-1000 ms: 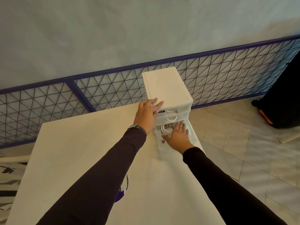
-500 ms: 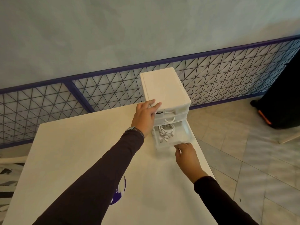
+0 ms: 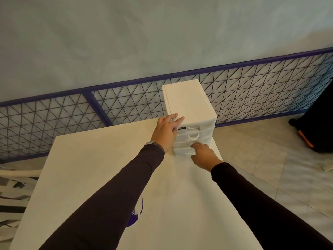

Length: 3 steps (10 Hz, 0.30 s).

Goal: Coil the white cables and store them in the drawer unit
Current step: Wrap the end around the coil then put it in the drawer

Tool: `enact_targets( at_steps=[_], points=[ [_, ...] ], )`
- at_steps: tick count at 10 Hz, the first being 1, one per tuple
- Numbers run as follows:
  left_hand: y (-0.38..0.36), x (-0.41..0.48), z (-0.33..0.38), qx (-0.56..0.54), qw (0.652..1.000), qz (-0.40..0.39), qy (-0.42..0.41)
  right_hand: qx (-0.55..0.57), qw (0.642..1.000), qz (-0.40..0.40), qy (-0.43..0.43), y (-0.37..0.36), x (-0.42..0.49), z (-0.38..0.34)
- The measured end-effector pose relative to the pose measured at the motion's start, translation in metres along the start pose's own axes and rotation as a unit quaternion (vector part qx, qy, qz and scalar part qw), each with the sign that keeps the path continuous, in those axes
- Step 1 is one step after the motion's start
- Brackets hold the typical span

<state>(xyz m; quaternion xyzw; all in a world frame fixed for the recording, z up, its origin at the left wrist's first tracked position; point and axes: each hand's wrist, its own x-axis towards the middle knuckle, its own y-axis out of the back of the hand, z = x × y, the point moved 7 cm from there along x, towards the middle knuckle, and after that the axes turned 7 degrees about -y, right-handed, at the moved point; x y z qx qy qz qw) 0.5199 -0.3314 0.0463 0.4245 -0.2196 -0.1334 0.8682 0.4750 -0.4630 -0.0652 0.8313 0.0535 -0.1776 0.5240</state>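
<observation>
My left hand (image 3: 166, 131) lay flat, fingers spread, on the front corner of the white drawer unit (image 3: 189, 114) at the table's (image 3: 90, 168) far edge. My right hand (image 3: 202, 155) pressed loosely curled fingers against the bottom drawer (image 3: 182, 151), gripping nothing. All drawers sat flush; the cables were out of sight.

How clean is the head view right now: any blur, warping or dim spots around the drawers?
Head view: lighting is dim and even, no glare. Wide-angle warping bows the fence rail and stretches the sleeves near the bottom edge. The drawer unit is fairly sharp, its label barely legible; the right hand at the lower drawers looks slightly soft, and the left hand casts little shadow.
</observation>
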Motion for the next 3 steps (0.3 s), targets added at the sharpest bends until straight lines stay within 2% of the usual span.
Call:
enact_targets(
  at_steps=[1, 2, 3],
  points=[
    [0.002, -0.002, 0.005, -0.007, 0.998, -0.049, 0.024, -0.023, 1.0, -0.015, 0.011, 0.022, -0.011, -0.009],
    [0.006, 0.0, 0.007, -0.069, 0.989, -0.118, 0.064, -0.07, 0.995, -0.016, 0.062, 0.061, -0.019, -0.029],
    [0.041, -0.005, 0.019, -0.067, 0.988, -0.126, 0.051, -0.111, 0.987, 0.046, 0.109, 0.132, -0.037, -0.063]
  ],
)
